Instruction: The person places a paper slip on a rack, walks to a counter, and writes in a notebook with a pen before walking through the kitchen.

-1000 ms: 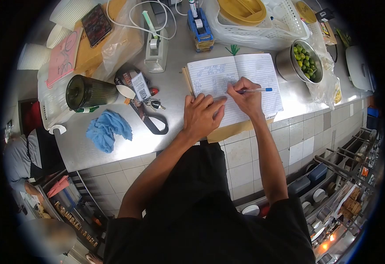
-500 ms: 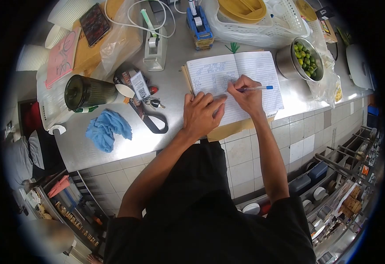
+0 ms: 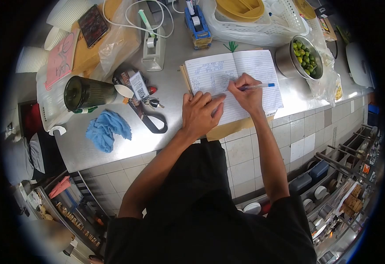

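An open notebook [image 3: 262,66] with lined pages lies on the steel table, its left page covered in blue handwriting. My right hand [image 3: 246,94] pinches a blue-capped clear ballpoint pen [image 3: 268,85] over that page, the pen's tip hidden behind the fingers. On the lower left of the same page rests my left hand [image 3: 201,112], fingers slightly bent and apart, the index finger reaching toward my right hand. Brown card or paper [image 3: 229,130] sticks out beneath the notebook's lower edge.
Left of the notebook are a lanyard [image 3: 156,124] with keys [image 3: 155,103], a blue cloth [image 3: 108,130] and a dark ribbed tumbler [image 3: 91,93]. Tape dispensers [image 3: 153,53] stand behind. A steel bowl [image 3: 285,61] of green limes sits at right. Another person's clothing [image 3: 36,152] shows far left.
The pen has tilted slightly and its end has shifted a little right and up. My left hand stays on the page; the whole view has shifted slightly.
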Demonstrator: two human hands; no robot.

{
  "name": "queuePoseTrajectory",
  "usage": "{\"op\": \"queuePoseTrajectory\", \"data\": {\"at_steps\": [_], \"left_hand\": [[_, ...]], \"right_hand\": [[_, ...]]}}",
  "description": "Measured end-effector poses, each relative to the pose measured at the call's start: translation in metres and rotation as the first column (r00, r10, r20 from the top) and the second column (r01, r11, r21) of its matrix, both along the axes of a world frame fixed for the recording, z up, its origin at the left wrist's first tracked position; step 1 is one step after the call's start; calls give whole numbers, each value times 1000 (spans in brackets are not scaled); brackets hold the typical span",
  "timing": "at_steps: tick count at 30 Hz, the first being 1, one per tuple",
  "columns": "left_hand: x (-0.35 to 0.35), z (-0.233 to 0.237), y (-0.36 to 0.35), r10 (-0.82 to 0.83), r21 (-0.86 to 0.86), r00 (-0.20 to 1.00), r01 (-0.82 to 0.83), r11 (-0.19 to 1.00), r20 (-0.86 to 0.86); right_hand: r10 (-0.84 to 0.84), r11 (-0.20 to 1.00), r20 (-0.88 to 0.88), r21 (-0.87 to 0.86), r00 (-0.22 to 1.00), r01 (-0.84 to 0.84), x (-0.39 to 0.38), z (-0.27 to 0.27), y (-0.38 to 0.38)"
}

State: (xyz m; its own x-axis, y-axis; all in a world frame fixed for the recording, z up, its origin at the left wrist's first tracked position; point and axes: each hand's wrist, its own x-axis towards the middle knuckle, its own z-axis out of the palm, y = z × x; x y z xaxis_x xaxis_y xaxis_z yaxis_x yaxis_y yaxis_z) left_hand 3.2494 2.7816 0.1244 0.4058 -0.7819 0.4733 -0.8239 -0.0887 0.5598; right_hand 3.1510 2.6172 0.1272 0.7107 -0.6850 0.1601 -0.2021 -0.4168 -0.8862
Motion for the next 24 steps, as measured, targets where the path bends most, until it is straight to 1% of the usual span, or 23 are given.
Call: {"op": "queuePoseTrajectory", "data": {"at_steps": [2, 3, 5, 7, 8, 10, 15, 18, 20, 24], "left_hand": [[0, 1, 0, 2, 4, 1000, -2, 1000, 2], [0, 1, 1, -12, 29, 1000, 12, 1000, 5], [0, 3, 2, -25, 56, 1000, 25, 998, 5], [-1, 5, 1, -44, 102, 996, 36, 994, 75], [-1, 5, 0, -45, 103, 996, 37, 994, 75], [-1, 5, 1, -51, 128, 995, 40, 991, 85], [-1, 4, 0, -48, 128, 996, 39, 991, 70], [-2, 5, 0, -47, 124, 997, 39, 992, 65], [-1, 5, 0, -46, 124, 997, 37, 992, 68], [-2, 4, 0, -41, 126, 997, 33, 992, 67]], "right_hand": [[-123, 992, 121, 19, 985, 121, 0, -2, -1], [-121, 993, 121, 19, 985, 119, -1, -3, -2], [-99, 994, 50, 57, 994, 96, -5, -2, -4], [-95, 993, 22, 69, 995, 93, -6, -2, -5], [-86, 993, -2, 81, 996, 86, -5, -2, -5], [-75, 994, -8, 82, 997, 76, -5, -2, -6], [-61, 994, -27, 89, 998, 63, -3, 1, -5], [-53, 997, -22, 57, 998, 54, -3, 1, -6], [-16, 999, -25, 30, 1000, 16, -4, 1, -7], [-17, 999, -20, 40, 1000, 17, -3, 2, -5]]}}
